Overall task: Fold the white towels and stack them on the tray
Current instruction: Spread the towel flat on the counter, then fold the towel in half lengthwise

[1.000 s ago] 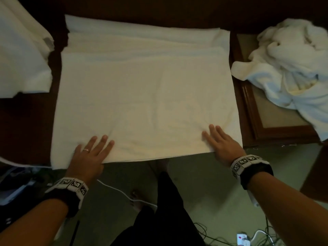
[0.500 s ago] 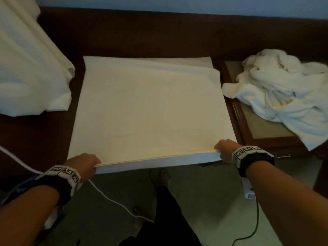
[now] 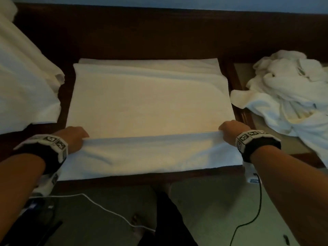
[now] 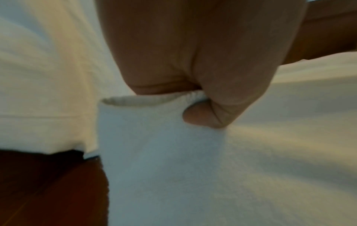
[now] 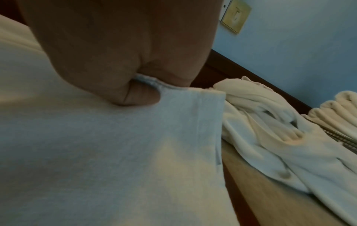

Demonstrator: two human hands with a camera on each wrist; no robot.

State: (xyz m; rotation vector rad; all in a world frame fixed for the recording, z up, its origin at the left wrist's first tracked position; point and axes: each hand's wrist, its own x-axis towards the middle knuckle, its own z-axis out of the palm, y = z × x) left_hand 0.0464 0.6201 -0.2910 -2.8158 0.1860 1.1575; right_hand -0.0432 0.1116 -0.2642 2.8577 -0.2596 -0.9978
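White towel edge hides both hands' curled fingers.

The towel spread on the table is plain white with a cream cast in the warm light and no print; the table is dark reddish-brown wood. The heap of towels is white with yellowish patches in its folds, lying on a tray with a dark brown frame and a tan inner panel. Both wristbands are black with white blocks bearing black square markers; the wall is pale blue, one floor cable white, another black.
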